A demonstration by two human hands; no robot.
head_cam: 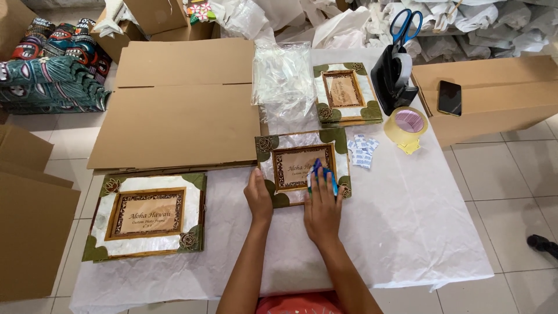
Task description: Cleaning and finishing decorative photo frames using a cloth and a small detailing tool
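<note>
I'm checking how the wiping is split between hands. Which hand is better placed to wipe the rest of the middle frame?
Likely the right hand: it presses the blue cloth onto the middle frame, while the left hand steadies its edge.

Packing workshop: cardboard sheets (174, 110), tape roll (405, 125), frames (146, 215)

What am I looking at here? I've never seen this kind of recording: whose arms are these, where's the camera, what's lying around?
The single picture comes from a camera worn on a person's head, looking down at their own bare arms. They work over a white sheet spread on the floor. The left hand steadies a picture frame; the right hand presses a blue cloth onto it. Two similar frames lie nearby, along with flat cardboard, plastic bags, small sachets, a tape roll and scissors.
</note>
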